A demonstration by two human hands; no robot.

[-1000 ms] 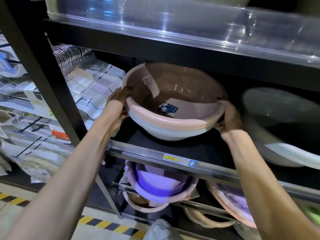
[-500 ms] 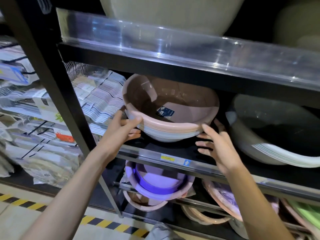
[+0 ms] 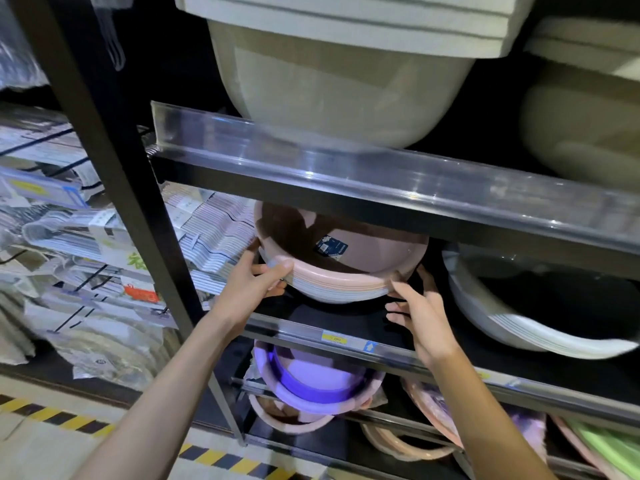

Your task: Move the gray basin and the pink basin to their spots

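Note:
The pink basin (image 3: 349, 258) tops a stack of nested basins on the middle shelf, tilted toward me, with a dark label inside. My left hand (image 3: 258, 284) holds its front left rim, thumb over the edge and fingers underneath. My right hand (image 3: 420, 308) is at the stack's right front with fingers spread, its fingertips at the stack's side and nothing gripped. A large gray basin (image 3: 332, 88) stands on the upper shelf behind a clear plastic rail (image 3: 398, 174).
A stack of white basins (image 3: 526, 317) leans on the middle shelf to the right. Purple and pink basins (image 3: 311, 379) fill the shelf below. A black upright post (image 3: 114, 140) stands on the left, with packaged hangers (image 3: 207, 237) beyond it. Another pale basin (image 3: 581, 109) sits upper right.
Both hands let go of the pink basin's sides as it settled on the shelf. My left hand now grips the front rim; my right hand stays spread. The view has tilted upward.

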